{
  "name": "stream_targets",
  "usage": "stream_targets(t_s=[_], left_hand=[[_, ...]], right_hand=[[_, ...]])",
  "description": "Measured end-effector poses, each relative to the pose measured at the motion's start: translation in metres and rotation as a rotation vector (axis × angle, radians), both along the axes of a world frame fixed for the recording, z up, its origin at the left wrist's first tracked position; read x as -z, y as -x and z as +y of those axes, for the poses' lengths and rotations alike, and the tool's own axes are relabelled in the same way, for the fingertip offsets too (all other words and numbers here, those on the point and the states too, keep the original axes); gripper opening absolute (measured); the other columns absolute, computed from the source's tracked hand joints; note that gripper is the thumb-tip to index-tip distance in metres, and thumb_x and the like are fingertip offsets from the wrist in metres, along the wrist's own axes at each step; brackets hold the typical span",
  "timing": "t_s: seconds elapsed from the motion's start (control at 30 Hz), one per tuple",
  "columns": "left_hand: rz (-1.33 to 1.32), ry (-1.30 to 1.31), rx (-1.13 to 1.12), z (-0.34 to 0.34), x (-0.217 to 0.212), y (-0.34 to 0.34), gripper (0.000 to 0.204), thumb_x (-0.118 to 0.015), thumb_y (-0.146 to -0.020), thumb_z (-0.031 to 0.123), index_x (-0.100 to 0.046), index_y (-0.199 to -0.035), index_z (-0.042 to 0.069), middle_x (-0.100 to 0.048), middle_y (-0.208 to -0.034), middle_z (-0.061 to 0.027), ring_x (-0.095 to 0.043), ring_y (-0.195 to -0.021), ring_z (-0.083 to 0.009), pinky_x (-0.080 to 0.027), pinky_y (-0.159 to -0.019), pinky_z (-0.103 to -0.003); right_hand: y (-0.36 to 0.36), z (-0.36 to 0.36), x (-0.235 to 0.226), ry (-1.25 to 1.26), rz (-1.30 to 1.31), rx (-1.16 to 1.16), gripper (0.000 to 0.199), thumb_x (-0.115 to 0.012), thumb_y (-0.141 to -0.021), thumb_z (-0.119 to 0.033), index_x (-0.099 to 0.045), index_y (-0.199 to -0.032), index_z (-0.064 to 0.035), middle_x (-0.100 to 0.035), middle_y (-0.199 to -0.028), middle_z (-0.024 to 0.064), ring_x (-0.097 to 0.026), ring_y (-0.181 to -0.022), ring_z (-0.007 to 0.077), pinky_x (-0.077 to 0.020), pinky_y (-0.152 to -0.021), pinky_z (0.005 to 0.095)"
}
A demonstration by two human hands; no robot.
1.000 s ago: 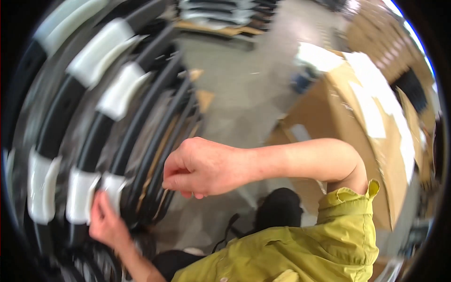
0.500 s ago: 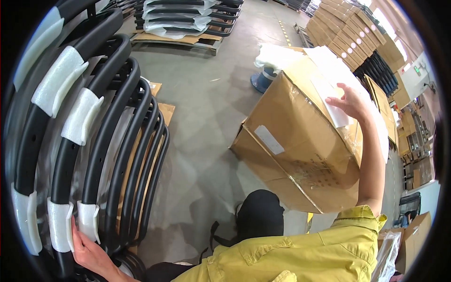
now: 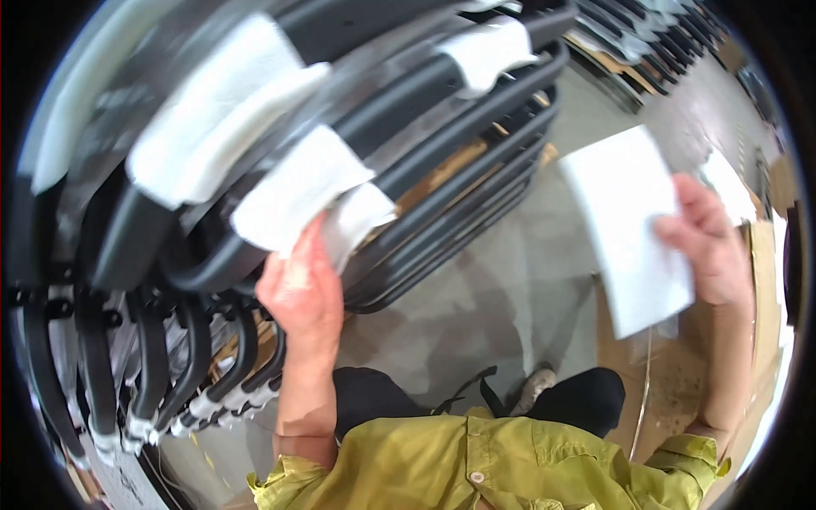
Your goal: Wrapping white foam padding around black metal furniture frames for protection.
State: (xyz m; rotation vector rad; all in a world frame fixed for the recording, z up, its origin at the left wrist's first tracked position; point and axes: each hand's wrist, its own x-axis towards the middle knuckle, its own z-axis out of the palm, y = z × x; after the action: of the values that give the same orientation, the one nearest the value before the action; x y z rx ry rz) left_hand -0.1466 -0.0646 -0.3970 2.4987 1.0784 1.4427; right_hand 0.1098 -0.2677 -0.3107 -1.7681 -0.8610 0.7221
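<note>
A flat white foam sheet [image 3: 627, 229] hangs from my right hand [image 3: 704, 246], pinched at its right edge between thumb and fingers. My left hand [image 3: 304, 289] is closed at the lower edge of a white foam wrap [image 3: 297, 191] folded over a black tubular frame [image 3: 408, 98]. Its fingertips are partly hidden by the foam, and a second foam flap [image 3: 361, 217] sticks out just to their right. Further foam wraps, one large [image 3: 221, 110] and one farther right [image 3: 489, 55], sit on neighbouring black tubes.
Stacked black frames with curved ends [image 3: 153, 357] fill the left side. A large cardboard box [image 3: 671, 365] stands under my right forearm, with white sheets [image 3: 729, 183] on top. At the upper right, more black frames [image 3: 625, 38] lie on a pallet. Grey floor [image 3: 484, 280] lies between.
My right hand has come away from the box top holding a foam sheet. My view has turned left toward the frames, and my left hand is now at a foam wrap's edge.
</note>
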Motion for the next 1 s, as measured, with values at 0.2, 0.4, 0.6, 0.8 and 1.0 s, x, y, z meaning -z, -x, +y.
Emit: stream_targets(t_s=[0.2, 0.4, 0.6, 0.8, 1.0], left_hand=[[0.183, -0.252, 0.108, 0.002, -0.002, 0.022, 0.021, -0.063, -0.069, 0.003, -0.061, -0.09, 0.005, -0.06, -0.088, -0.0112, -0.058, -0.072, -0.026, -0.047, -0.064, -0.031], [0.562, 0.142, -0.021, -0.002, -0.029, -0.009, 0.042, -0.06, -0.075, 0.028, -0.052, -0.108, 0.002, -0.054, -0.106, -0.0158, -0.05, -0.099, -0.0327, -0.039, -0.084, -0.036], [0.574, -0.202, 0.298, -0.02, -0.035, -0.063, 0.053, -0.057, -0.077, 0.024, -0.038, -0.116, -0.007, -0.047, -0.111, -0.0235, -0.049, -0.097, -0.0351, -0.038, -0.085, -0.041], [0.629, 0.598, 0.133, 0.042, -0.036, -0.149, 0.051, -0.032, -0.087, 0.036, -0.044, -0.112, -0.006, -0.048, -0.11, -0.0257, -0.04, -0.109, -0.0349, -0.032, -0.091, -0.036], [0.495, 0.606, 0.153, 0.052, -0.023, -0.151, 0.058, -0.023, -0.087, 0.042, -0.044, -0.114, -0.004, -0.045, -0.113, -0.0251, -0.04, -0.109, -0.0372, -0.029, -0.094, -0.037]], right_hand=[[0.017, 0.068, 0.093, 0.018, 0.567, -0.341, 0.02, -0.062, -0.075, -0.013, -0.055, -0.088, -0.0004, -0.06, -0.077, 0.0039, -0.056, -0.064, 0.0091, -0.045, -0.059, 0.0214], [0.011, 0.097, 0.147, -0.111, 0.656, -0.382, 0.018, -0.057, -0.079, -0.014, -0.054, -0.09, -0.0001, -0.058, -0.081, 0.0038, -0.054, -0.073, 0.0093, -0.0434, -0.066, 0.0234], [-0.002, 0.122, 0.148, -0.302, 0.687, -0.348, 0.024, -0.055, -0.079, -0.012, -0.052, -0.1, -0.0004, -0.058, -0.088, 0.0044, -0.056, -0.078, 0.0111, -0.0448, -0.071, 0.0254], [-0.014, 0.156, 0.144, -0.401, 0.808, -0.287, 0.025, -0.054, -0.08, -0.01, -0.051, -0.104, -0.0002, -0.058, -0.092, 0.0055, -0.056, -0.08, 0.0129, -0.0452, -0.072, 0.0262], [-0.01, 0.154, 0.145, -0.466, 0.811, -0.222, 0.02, -0.058, -0.077, -0.009, -0.055, -0.094, 0.0012, -0.06, -0.082, 0.0066, -0.058, -0.071, 0.0152, -0.0472, -0.064, 0.0274]])
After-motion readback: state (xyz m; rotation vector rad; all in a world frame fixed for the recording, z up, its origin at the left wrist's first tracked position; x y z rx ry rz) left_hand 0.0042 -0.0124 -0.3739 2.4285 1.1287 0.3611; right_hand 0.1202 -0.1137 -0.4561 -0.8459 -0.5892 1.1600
